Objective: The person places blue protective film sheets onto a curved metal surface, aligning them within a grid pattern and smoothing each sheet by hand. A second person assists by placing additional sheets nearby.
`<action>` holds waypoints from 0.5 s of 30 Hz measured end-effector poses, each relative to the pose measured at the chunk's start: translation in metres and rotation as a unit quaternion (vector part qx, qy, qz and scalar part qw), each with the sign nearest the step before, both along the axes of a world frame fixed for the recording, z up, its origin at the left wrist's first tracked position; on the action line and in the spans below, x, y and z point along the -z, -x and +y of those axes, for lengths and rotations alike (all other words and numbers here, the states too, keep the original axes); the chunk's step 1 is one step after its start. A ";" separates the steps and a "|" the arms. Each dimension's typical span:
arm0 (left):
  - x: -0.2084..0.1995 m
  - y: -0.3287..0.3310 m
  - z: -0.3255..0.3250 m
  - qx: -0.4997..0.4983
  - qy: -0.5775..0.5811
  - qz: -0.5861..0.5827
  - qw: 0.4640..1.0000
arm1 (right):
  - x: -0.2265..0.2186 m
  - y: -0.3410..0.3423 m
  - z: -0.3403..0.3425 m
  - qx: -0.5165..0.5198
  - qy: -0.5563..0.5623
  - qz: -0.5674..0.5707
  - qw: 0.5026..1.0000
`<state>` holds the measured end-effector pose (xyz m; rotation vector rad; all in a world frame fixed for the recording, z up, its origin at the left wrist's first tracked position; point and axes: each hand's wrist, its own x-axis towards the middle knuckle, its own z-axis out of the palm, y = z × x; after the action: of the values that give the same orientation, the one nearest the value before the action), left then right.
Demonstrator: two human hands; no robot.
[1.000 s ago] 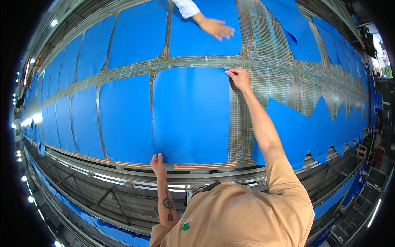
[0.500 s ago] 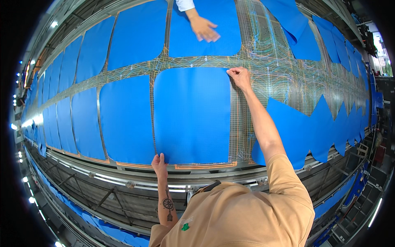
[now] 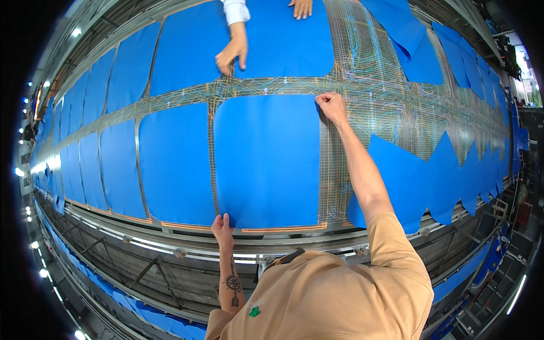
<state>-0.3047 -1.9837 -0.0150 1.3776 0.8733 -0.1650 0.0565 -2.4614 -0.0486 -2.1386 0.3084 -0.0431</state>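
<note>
A blue sheet (image 3: 269, 161) with rounded far corners lies on the table directly before me. My left hand (image 3: 222, 226) pinches its near left corner at the table's front edge. At the far right corner of the same sheet, my right hand (image 3: 331, 107) is closed, thumb and fingertips pressed together on the corner. Across the table, a co-worker's hand (image 3: 233, 54) in a white sleeve rests at or just above the near left corner of another blue sheet (image 3: 289, 42). The co-worker's other hand (image 3: 302, 8) lies farther back on that sheet.
More blue sheets (image 3: 174, 164) lie in two rows to the left. On the right, loose blue sheets (image 3: 399, 178) overlap in a zigzag line. The tabletop (image 3: 362, 107) between them carries dense coloured lines. A metal rail (image 3: 170, 238) runs along the front edge.
The co-worker's hand has moved left to the far sheet's near left corner, and a second hand has come into view. My hands stay at the same corners of my sheet.
</note>
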 end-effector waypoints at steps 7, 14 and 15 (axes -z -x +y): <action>-0.010 -0.003 -0.004 -0.030 -0.009 0.020 0.999 | 0.002 0.003 0.000 -0.006 0.015 -0.031 0.999; -0.007 0.000 -0.001 0.006 -0.013 0.007 1.000 | 0.003 0.003 0.000 0.004 0.033 -0.044 0.998; -0.006 -0.001 0.000 0.010 -0.015 0.007 1.000 | 0.004 0.002 -0.001 -0.002 0.046 -0.050 0.998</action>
<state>-0.3041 -1.9841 -0.0090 1.4150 0.8764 -0.1775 0.0547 -2.4621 -0.0526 -2.2191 0.2487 -0.1637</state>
